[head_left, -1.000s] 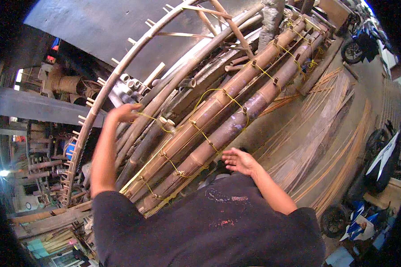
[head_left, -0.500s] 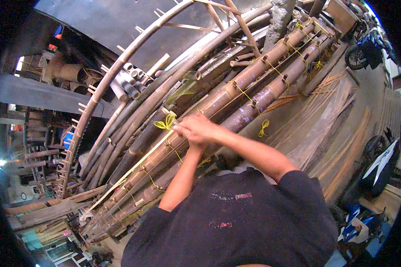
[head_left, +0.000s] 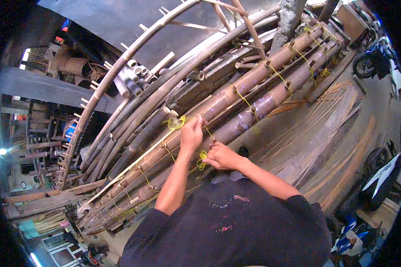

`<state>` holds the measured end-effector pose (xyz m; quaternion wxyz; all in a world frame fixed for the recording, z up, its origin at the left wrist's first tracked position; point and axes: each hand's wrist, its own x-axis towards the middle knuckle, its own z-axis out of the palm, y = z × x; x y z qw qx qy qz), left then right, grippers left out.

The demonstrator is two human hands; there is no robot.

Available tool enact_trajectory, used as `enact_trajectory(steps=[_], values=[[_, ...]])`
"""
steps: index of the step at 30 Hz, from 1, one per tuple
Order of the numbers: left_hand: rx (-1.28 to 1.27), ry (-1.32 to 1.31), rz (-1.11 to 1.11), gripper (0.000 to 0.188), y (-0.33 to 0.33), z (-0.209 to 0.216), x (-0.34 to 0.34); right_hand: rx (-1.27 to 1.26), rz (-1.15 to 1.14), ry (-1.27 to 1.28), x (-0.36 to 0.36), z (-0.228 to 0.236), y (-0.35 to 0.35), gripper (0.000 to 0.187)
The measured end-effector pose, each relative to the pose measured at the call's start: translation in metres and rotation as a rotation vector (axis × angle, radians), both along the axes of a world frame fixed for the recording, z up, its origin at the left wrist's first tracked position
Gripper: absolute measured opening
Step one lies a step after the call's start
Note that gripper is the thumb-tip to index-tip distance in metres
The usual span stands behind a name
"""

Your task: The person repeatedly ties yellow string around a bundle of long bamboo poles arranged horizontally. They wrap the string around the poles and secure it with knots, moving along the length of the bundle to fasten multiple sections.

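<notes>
Two long, thick bamboo poles lie side by side on a slant in front of me, a far pole (head_left: 249, 81) and a near pole (head_left: 236, 126). Dark pegs stand along both, and thin yellow cord (head_left: 242, 96) crosses between them. My left hand (head_left: 191, 135) is closed over the far pole, its fingertips pinching the cord. A looped yellow bundle (head_left: 177, 122) shows just left of those fingers. Lower and to the right, my right hand (head_left: 223, 156) is closed at the near pole, pinching cord. Another yellow cord bundle (head_left: 202, 160) hangs beside its fingers.
Beyond the poles lie more bamboo poles (head_left: 149, 103) and a curved bamboo rail with pegs (head_left: 103, 86). A grey post (head_left: 286, 27) rises at the far end. Thin strips (head_left: 314, 135) cover the floor at right, with parked motorbikes (head_left: 378, 167) past them.
My hands have come apart: the right moved down and toward the near pole, the left stays over the far pole. A yellow bundle now shows beside my right hand. The view shifted slightly.
</notes>
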<state>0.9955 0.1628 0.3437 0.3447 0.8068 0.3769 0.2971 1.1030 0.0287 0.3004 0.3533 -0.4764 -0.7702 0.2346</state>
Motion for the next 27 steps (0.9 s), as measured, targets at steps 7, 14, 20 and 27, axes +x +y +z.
enact_trajectory(steps=[7, 14, 20, 27], values=[[0.189, 0.323, 0.308, 0.028, 0.105, -0.065, 0.013, -0.019, -0.384, 0.629, -0.021, 0.012, -0.027, 0.021], [0.137, -0.084, 0.078, 0.029, 0.096, 0.001, 0.026, -0.331, -0.593, 2.172, -0.059, -0.029, -0.051, 0.038], [0.105, 0.278, 0.133, 0.029, 0.120, -0.071, 0.014, -0.149, -0.580, 2.257, -0.090, -0.038, -0.041, 0.036], [0.009, 0.422, 0.055, 0.042, 0.074, 0.026, -0.104, -0.968, -0.305, 1.822, -0.159, -0.052, -0.069, 0.040]])
